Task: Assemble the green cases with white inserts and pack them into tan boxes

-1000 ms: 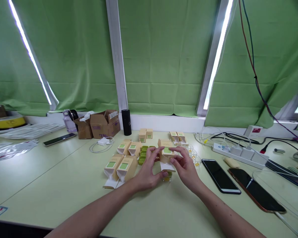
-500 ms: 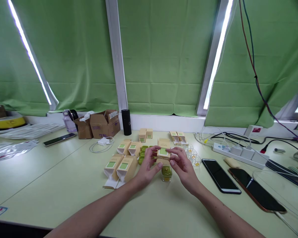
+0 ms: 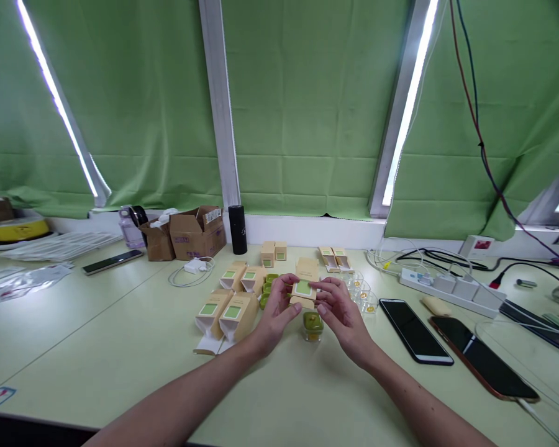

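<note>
Left hand [image 3: 279, 310] and right hand [image 3: 342, 310] hold one labelled carton [image 3: 304, 288] between them, fingers at its opposite sides, probably to steady it, just beyond one green-lidded jar [image 3: 312, 326] on the table [image 3: 270, 397]. Four open cartons [image 3: 239, 316] sit to the left, two small cartons [image 3: 268, 254] and two paired boxes [image 3: 334, 259] farther back, grouped perhaps for easy reach; the green lids [image 3: 271, 278] are partly hidden, so I cannot count them.
</note>
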The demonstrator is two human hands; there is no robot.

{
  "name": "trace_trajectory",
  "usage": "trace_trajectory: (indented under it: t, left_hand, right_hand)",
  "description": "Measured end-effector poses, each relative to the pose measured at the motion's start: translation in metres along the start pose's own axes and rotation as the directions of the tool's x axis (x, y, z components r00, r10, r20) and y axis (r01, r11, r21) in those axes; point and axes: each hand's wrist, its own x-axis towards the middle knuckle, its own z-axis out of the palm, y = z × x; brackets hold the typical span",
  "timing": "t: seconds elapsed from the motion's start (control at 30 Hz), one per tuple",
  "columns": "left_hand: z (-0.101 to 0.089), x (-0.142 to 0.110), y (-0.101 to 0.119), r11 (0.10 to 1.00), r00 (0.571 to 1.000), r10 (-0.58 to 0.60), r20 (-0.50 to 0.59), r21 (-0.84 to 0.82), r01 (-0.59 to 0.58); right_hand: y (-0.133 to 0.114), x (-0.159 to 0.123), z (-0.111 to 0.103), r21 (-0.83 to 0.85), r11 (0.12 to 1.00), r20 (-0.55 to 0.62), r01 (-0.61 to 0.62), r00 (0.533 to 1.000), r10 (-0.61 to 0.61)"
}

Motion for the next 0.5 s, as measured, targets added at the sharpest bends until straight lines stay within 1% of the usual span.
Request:
trace_trajectory:
  t: [0.27, 0.5]
  left_hand:
    - [0.0034, 0.0002, 0.0036, 1.000, 1.000, 0.015, -0.025, 0.022, -0.015]
    - [0.0052, -0.0018, 0.0025, 0.998, 0.999, 0.029, -0.045, 0.064, -0.026]
  right_hand:
    - [0.0015, 0.0002, 0.0025, 0.011, 1.000, -0.002, 0.016, 1.000, -0.016]
    - [0.0059, 0.0003, 0.0043, -0.020, 1.000, -0.018, 0.023, 1.000, -0.024]
